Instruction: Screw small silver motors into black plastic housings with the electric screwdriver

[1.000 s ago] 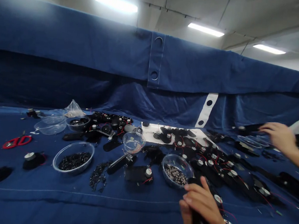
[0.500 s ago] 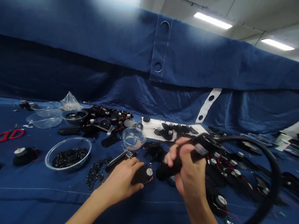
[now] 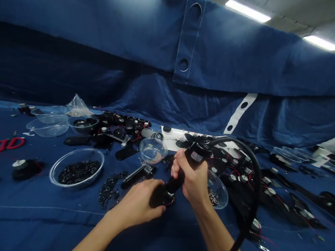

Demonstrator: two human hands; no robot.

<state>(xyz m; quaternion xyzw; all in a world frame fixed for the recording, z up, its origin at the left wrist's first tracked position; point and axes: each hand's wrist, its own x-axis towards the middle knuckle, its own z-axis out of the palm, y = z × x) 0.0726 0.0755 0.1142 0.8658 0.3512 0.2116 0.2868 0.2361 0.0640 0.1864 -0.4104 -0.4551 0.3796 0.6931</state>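
Right hand partly hides a clear bowl, apparently of screws.

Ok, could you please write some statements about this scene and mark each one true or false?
The right hand grips a black handle with a black cable. True.

The left hand holds scissors. False: it is closed over a black part with a red wire, and the red-handled scissors lie far to the left on the blue cloth.

The large clear bowl holds small black parts. True.

The clear bowl beside the right wrist is empty. False: it holds small metal pieces.
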